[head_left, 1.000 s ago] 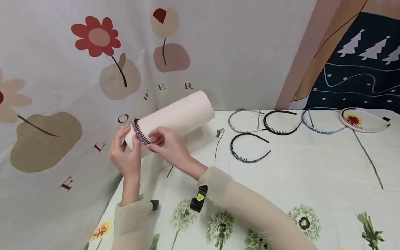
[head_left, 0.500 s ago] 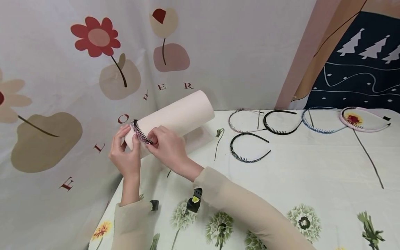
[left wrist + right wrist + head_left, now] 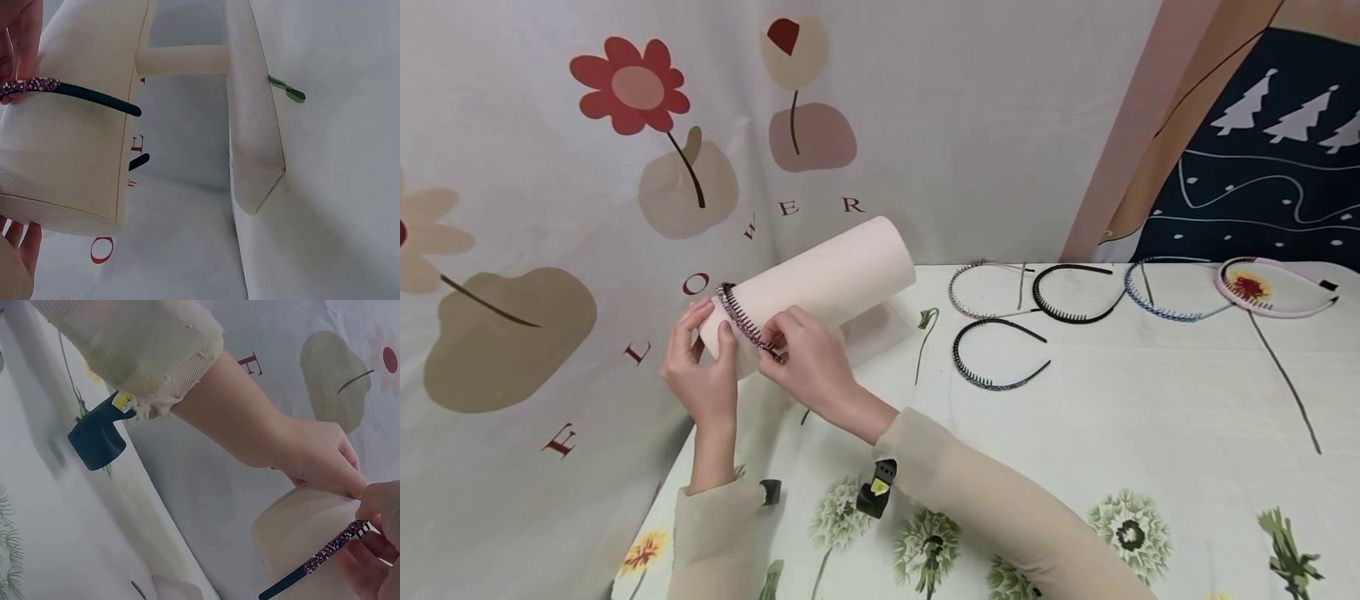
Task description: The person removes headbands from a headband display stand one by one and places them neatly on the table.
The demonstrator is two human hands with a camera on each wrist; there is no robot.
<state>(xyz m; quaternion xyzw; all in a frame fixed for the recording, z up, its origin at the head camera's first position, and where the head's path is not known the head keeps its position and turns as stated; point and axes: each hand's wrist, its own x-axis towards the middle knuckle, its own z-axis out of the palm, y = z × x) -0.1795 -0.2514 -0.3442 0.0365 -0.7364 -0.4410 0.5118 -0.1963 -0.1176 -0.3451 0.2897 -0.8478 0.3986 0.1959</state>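
A cream padded roll [image 3: 831,271], part of a headband stand, lies slanted at the left of the table. In the left wrist view a short post [image 3: 184,60] joins it to a flat base [image 3: 253,119]. Over its near end sits a black toothed headband [image 3: 747,327] with pink-purple glitter; both black tips [image 3: 100,99] show past the roll's underside. My left hand [image 3: 703,379] holds the roll's end, thumb in front and fingers behind. My right hand [image 3: 808,362] pinches the headband on its right side, fingertips against the teeth; their exact grip is partly hidden.
Several headbands lie along the table's back right: a pinkish one [image 3: 953,302], a black one [image 3: 1037,300], a blue one [image 3: 1180,317], a pale pink one [image 3: 1232,302]. A dark glittery one [image 3: 958,362] lies nearer. A printed cloth wall [image 3: 962,125] stands behind.
My right hand slides slightly along the headband, down and to the right, baring more of its glitter and teeth. My left hand and the roll stay in place.
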